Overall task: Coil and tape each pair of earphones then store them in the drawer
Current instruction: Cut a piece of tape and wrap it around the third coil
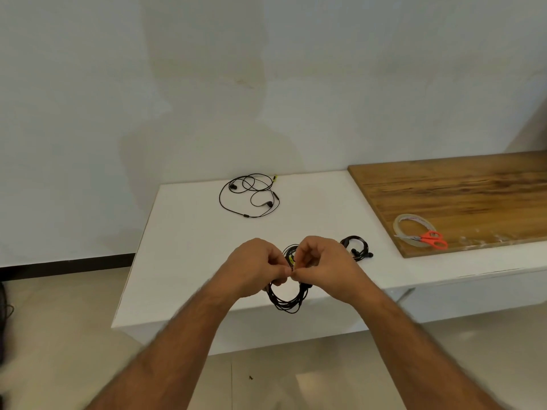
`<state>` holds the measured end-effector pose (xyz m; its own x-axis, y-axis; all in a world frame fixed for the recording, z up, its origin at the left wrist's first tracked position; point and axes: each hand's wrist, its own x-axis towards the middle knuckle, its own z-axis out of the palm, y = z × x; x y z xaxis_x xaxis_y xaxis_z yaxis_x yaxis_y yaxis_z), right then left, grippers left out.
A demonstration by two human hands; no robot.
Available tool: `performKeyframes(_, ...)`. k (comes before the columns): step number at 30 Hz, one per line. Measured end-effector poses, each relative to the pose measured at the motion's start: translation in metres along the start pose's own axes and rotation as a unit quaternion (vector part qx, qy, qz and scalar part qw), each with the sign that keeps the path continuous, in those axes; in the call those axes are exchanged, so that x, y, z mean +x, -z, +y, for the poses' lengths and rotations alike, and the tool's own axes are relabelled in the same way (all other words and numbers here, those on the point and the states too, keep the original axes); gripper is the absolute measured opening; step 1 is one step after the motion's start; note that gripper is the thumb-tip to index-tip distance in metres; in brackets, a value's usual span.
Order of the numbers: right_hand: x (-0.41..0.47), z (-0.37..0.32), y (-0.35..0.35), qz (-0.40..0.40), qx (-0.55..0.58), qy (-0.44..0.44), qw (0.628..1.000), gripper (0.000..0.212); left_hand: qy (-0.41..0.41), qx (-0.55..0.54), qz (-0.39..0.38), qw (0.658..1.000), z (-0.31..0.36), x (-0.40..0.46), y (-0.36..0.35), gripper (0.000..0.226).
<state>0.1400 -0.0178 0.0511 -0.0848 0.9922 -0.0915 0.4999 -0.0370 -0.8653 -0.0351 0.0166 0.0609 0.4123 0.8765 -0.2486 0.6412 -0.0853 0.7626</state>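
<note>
Both hands hold a coiled pair of black earphones (pixel 285 303) above the front edge of the white table (pixel 183 238). My left hand (pixel 256 266) pinches the top of the coil from the left, and my right hand (pixel 324 263) pinches it from the right, fingertips meeting. The coil's loop hangs below my hands. A second coiled pair (pixel 356 247) lies on the table just right of my right hand. A loose, uncoiled pair (pixel 250 195) lies at the back of the table. No drawer is in view.
A roll of clear tape (pixel 414 224) and orange-handled scissors (pixel 430 239) lie on a wooden board (pixel 461 196) at the right. A pale wall stands behind the table. Tiled floor lies in front and to the left.
</note>
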Motion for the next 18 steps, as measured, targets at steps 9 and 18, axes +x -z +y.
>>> performKeyframes(9, 0.006, 0.006, 0.0, -0.043, 0.087, -0.043, 0.994, 0.022, -0.013, -0.017, -0.045, 0.999, -0.01, 0.002, 0.002, 0.005)
performKeyframes(18, 0.013, 0.014, -0.003, 0.013, 0.199, -0.039, 0.979, 0.006, 0.049, -0.07, -0.013, 0.996, -0.033, 0.004, 0.026, 0.011)
